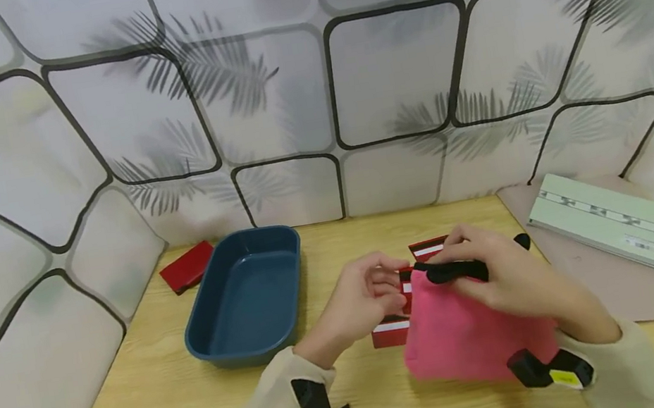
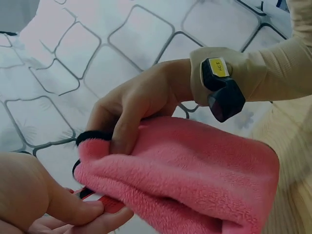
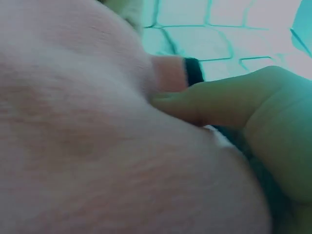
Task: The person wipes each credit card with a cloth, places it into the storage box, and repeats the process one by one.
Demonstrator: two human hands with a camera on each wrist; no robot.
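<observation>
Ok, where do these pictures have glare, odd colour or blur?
Head: a small bright glare on the table at the bottom edge; left wrist: dimmer, but the pile of the pink cloth is fairly clear; right wrist: blurred foreground, teal cast toward the right.

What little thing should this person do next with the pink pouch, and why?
Perhaps the left hand should ease the red piece into the pouch: it pinches that piece close by the pouch's black-edged end, apparently its mouth, while the right hand grips that end and could steady it.
</observation>
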